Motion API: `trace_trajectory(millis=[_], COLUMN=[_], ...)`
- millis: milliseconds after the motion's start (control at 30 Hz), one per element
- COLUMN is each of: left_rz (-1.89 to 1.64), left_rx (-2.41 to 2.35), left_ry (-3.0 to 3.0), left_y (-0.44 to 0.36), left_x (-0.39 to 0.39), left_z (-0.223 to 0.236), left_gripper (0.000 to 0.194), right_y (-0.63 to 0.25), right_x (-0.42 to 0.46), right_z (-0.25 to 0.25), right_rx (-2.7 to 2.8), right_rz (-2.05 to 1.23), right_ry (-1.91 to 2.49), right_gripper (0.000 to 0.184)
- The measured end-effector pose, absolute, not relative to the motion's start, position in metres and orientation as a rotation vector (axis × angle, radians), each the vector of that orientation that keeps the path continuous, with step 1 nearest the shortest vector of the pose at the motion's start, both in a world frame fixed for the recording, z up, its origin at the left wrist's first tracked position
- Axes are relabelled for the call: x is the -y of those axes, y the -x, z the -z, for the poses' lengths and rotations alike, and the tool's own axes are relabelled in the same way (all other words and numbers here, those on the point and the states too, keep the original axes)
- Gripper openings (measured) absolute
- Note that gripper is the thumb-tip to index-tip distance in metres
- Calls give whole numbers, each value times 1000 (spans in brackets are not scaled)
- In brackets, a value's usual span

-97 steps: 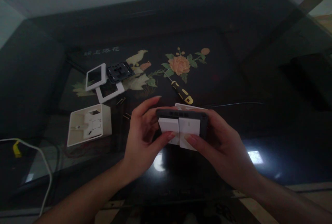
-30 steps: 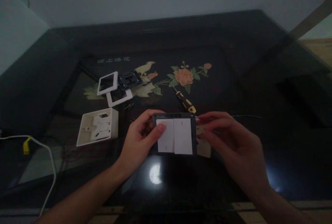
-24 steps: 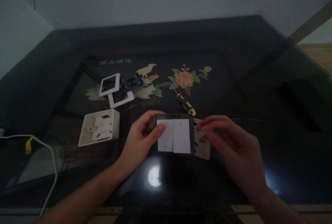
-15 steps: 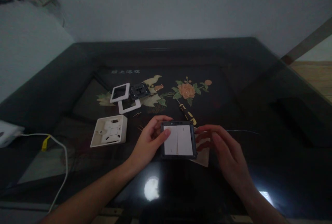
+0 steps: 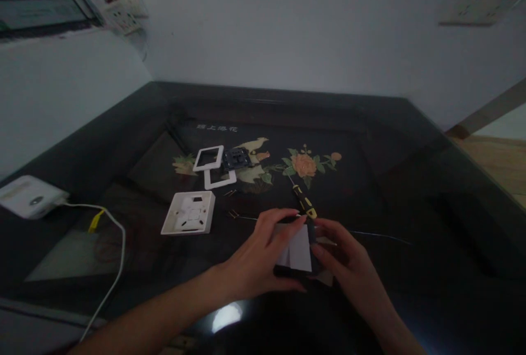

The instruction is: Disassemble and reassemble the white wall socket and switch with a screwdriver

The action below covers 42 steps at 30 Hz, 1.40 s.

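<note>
Progress apparently partial, with white panels already set in the dark-rimmed unit, gripped between curled left-hand and right-hand fingers near the screwdriver, but white frames, dark plate, open box and screws unattached.

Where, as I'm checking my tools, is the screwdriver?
In the head view, the screwdriver lies right of centre, its tip beside the painted flower and its handle near the right hand.
</note>
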<state>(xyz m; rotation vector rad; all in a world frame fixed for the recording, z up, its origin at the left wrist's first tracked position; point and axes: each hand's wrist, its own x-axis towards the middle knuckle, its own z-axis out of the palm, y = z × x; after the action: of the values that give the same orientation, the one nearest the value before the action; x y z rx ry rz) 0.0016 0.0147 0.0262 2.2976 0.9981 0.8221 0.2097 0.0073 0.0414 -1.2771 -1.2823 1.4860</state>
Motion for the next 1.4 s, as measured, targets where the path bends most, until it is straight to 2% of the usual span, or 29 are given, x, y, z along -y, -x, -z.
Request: trace_trajectory(millis=[200, 333, 400, 500, 567, 667, 933, 1133, 1400], left_rz=[-754, -778, -797, -819, -836, -876, -814, -598, -462], left_rx=[-985, -1032, -1086, -1205, -1285, -1353, -1459, -1616, -1534], left_ry=[-2373, -2331, -2304, -2233, -2189, -2164, -2189, -2297, -2328], left_y=[2, 7, 10, 16, 21, 28, 42, 57, 52], left_x=[-19, -24, -28, -35, -40, -45, -58, -86, -95], left_z=[-38, -41, -42, -45, -48, -52, -53, -41, -33], left_gripper=[111, 99, 92, 84, 80, 75, 69, 68, 66], right_y=[-215, -241, -253, -262, -262, -254, -232, -219, -220], right_x=[-11, -11, -6, 8, 16, 23, 11, 6, 10], right_z=[-46, -45, -35, -16, -5, 3, -4, -7, 1], right_rx=[1508, 1800, 1947, 2144, 2240, 2280, 2371, 2401, 2328], right_rz=[-1338, -827, -574, -433, -424, -403, -496, -601, -662], right_ry=[1265, 1367, 1388, 1374, 1353, 1342, 1326, 1296, 1341], right_gripper=[23, 19, 23, 41, 50, 54, 72, 67, 69])
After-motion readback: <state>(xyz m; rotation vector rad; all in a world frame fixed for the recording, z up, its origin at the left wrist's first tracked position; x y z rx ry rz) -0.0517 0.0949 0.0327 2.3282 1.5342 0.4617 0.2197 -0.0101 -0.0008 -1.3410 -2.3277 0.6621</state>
